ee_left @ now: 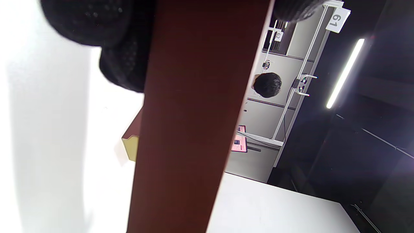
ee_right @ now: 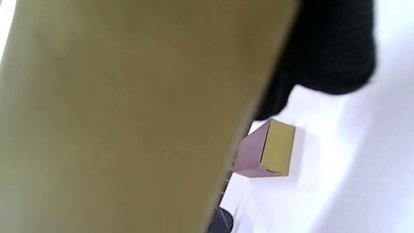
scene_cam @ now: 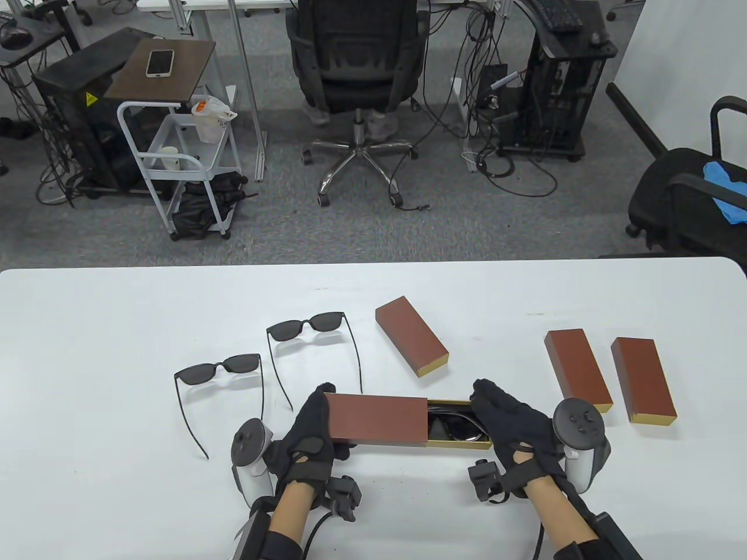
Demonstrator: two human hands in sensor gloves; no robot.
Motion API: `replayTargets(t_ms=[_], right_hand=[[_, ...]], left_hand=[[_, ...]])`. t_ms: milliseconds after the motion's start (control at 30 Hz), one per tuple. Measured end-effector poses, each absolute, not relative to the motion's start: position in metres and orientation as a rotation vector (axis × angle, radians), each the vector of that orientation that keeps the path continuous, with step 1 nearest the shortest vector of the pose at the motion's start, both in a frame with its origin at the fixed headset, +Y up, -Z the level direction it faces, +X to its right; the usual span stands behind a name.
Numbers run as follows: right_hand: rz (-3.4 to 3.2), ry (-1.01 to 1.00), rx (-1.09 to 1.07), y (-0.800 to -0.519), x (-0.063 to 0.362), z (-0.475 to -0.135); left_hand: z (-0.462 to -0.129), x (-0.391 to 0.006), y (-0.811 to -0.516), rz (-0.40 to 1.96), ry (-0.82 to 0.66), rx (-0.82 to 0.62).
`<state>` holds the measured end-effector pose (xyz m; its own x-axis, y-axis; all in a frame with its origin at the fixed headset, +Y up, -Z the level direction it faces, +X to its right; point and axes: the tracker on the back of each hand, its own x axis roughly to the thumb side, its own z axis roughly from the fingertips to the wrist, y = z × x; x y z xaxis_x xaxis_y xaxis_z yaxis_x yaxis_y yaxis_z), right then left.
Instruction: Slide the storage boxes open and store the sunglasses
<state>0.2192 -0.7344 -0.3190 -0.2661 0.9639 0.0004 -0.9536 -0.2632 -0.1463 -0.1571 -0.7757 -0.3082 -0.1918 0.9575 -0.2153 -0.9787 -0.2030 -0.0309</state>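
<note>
A brown sleeve box (scene_cam: pixel 378 419) lies near the table's front edge with its gold inner tray (scene_cam: pixel 461 444) slid partway out to the right. Dark sunglasses (scene_cam: pixel 458 427) lie in the tray. My left hand (scene_cam: pixel 312 429) grips the sleeve's left end; the sleeve (ee_left: pixel 194 129) fills the left wrist view. My right hand (scene_cam: pixel 505 417) grips the tray's right end, whose gold side (ee_right: pixel 129 113) fills the right wrist view. Two more pairs of sunglasses (scene_cam: pixel 219 368) (scene_cam: pixel 306 328) lie unfolded to the left.
Three closed brown boxes lie on the white table (scene_cam: pixel 87 326): one (scene_cam: pixel 411 336) behind the open box, two (scene_cam: pixel 578 370) (scene_cam: pixel 643 379) at the right. Office chairs, a cart and computers stand beyond the table's far edge.
</note>
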Motion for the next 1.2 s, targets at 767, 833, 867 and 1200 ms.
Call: replayTargets(t_ms=[767, 833, 867, 1200], right_hand=[[1.585, 0.291, 0.371, -0.743, 0.179, -0.315], [1.557, 0.315, 0.362, -0.745, 0.177, -0.314], [1.555, 0.321, 0.362, -0.746, 0.176, -0.314], [1.729, 0.287, 0.398, -0.743, 0.179, -0.315]], left_hand=[[-0.303, -0.122, -0.769, 1.712, 0.013, -0.432], [-0.302, -0.120, -0.770, 1.713, 0.022, -0.428], [-0.301, -0.119, -0.771, 1.704, 0.020, -0.427], [-0.306, -0.118, -0.769, 1.688, -0.081, -0.488]])
